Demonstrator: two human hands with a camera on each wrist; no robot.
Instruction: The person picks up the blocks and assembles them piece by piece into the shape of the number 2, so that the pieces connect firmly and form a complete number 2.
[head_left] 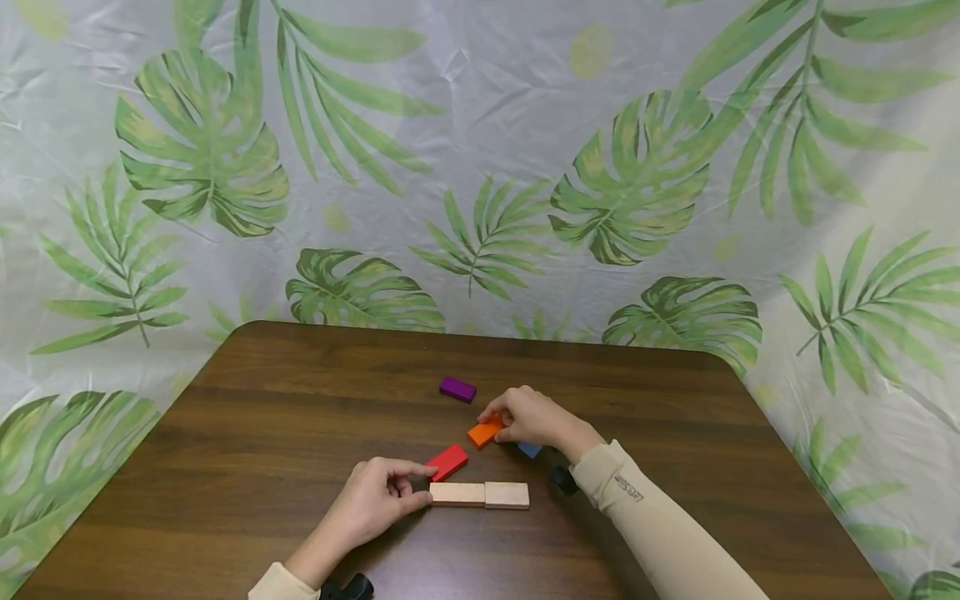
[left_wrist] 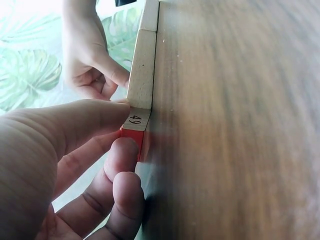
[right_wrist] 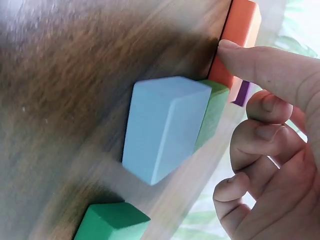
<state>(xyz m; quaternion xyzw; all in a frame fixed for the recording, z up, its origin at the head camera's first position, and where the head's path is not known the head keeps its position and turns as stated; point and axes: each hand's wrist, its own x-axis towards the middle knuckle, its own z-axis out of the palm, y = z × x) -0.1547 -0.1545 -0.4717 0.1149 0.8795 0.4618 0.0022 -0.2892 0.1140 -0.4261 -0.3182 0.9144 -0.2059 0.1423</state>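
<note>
My left hand (head_left: pixel 375 500) has its thumb at the left end of two plain wooden blocks (head_left: pixel 459 493) lying end to end. Its index fingertip touches the near end of a red block (head_left: pixel 450 461), which slants away behind them. The number 49 shows on the end of the nearer wooden block (left_wrist: pixel 141 70). My right hand (head_left: pixel 536 417) pinches an orange block (head_left: pixel 483 432) between thumb and fingers, close beyond the red one. Under that hand lies a blue block (head_left: pixel 529 450), seen large and pale in the right wrist view, with a green block (right_wrist: pixel 212 112) behind it.
A purple block (head_left: pixel 457 389) lies farther back on the brown wooden table (head_left: pixel 300 400). Another green block (right_wrist: pixel 112 222) shows low in the right wrist view. Behind the table hangs a leaf-patterned curtain (head_left: pixel 495 100).
</note>
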